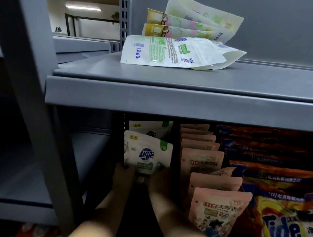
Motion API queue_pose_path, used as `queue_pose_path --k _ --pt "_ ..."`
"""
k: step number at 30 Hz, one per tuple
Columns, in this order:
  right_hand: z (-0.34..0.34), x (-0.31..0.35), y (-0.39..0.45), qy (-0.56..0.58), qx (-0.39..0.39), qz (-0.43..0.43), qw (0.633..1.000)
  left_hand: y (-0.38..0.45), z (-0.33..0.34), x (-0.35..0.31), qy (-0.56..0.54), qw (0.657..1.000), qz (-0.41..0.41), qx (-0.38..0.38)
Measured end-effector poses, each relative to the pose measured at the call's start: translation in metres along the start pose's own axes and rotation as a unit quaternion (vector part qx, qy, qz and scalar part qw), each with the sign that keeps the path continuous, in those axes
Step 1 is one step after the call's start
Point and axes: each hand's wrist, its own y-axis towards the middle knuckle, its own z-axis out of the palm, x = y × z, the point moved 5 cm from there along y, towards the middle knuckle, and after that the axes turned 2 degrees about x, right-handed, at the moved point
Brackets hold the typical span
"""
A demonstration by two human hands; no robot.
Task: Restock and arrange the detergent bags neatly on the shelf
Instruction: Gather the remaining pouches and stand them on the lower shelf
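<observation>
Front white detergent bag [147,154] stands upright in the left-hand row of the lower shelf, near that shelf's left corner, with a second white bag [150,129] upright directly behind it. The left hand [123,175] holds its lower left edge and the right hand [159,177] its lower right corner; both are in shadow, so whether the fingers are spread or curled cannot be told.

To the right, a row of pink bags [203,159] runs front to back, mostly upright, the front ones leaning and out of line. Beyond these, orange Tide bags [284,228] fill the right end of the lower shelf.

On the upper shelf [173,102], towards its left edge, a loose pile of bags [183,37] lies flat and overlapping.

Judgement: the white row is only started, with room in front; the loose pile remains to be placed and the pink row to be straightened. Task appears well short of complete.
</observation>
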Motion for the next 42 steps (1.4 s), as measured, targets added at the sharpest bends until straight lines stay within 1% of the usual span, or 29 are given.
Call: queue_pose_path --k 2,3,5,7,10,12,13,16,18,19,20,21,22,23,25,27,29,33,37,39,42 --pt "-0.006 0.003 0.008 -0.028 -0.006 0.006 1.000 0.003 0.002 0.004 0.007 1.000 0.025 0.012" --pt "-0.011 0.007 0.007 -0.021 -0.003 0.005 1.000 -0.002 0.003 0.001 0.020 1.000 0.015 0.018" --pt "-0.010 0.009 0.010 -0.041 -0.019 -0.008 0.999 -0.001 0.005 -0.004 0.027 0.999 0.024 0.010" --pt "0.004 0.007 0.017 -0.005 -0.013 0.001 1.000 0.006 0.008 -0.005 0.049 0.998 0.029 0.000" --pt "0.015 0.008 0.028 0.069 -0.012 -0.021 0.997 0.025 0.014 -0.003 0.066 0.997 0.038 -0.010" --pt "0.013 0.010 0.033 0.093 -0.019 -0.029 0.995 0.031 0.017 -0.004 0.064 0.996 0.051 -0.016" --pt "0.014 0.012 0.036 0.087 -0.022 -0.031 0.995 0.034 0.018 -0.002 0.061 0.997 0.051 -0.021" --pt "0.030 0.014 0.046 0.085 -0.018 -0.058 0.995 0.035 0.024 -0.001 0.042 0.997 0.057 0.010" --pt "0.054 -0.013 0.072 0.084 -0.029 -0.065 0.994 0.034 0.026 -0.007 0.056 0.994 0.089 0.043" --pt "0.056 -0.018 0.076 0.078 -0.028 -0.069 0.994 0.036 0.026 -0.007 0.086 0.990 0.110 0.026" --pt "0.053 -0.019 0.070 0.060 -0.023 -0.072 0.995 0.037 0.025 -0.004 0.094 0.989 0.108 0.019" --pt "0.041 -0.008 0.052 0.047 -0.024 -0.069 0.996 0.032 0.026 -0.004 0.065 0.993 0.092 0.039" --pt "0.030 -0.003 0.043 0.040 -0.018 -0.075 0.996 0.027 0.024 -0.005 0.078 0.993 0.080 0.029" --pt "0.025 0.000 0.035 0.028 -0.006 -0.076 0.997 0.022 0.021 -0.005 0.097 0.993 0.067 0.001" --pt "0.014 0.008 0.023 0.008 0.016 -0.103 0.995 0.011 0.016 -0.007 0.136 0.991 0.017 -0.014" --pt "0.005 0.012 0.013 -0.017 0.036 -0.122 0.992 0.001 0.012 -0.012 0.156 0.988 -0.002 -0.015" --pt "0.000 0.017 0.003 -0.033 0.063 -0.123 0.990 -0.009 0.008 -0.021 0.165 0.986 0.015 -0.005" --pt "-0.026 0.030 -0.029 -0.040 0.072 -0.088 0.993 -0.042 -0.006 -0.047 0.155 0.987 0.047 -0.002" --pt "-0.062 0.053 -0.072 -0.035 0.109 -0.105 0.988 -0.091 -0.022 -0.076 0.156 0.985 0.079 -0.008" --pt "-0.081 0.066 -0.094 -0.034 0.107 -0.120 0.986 -0.122 -0.031 -0.090 0.133 0.987 0.089 -0.020" --pt "-0.104 0.077 -0.131 -0.085 0.138 -0.154 0.975 -0.170 -0.044 -0.113 0.108 0.986 0.121 -0.020"
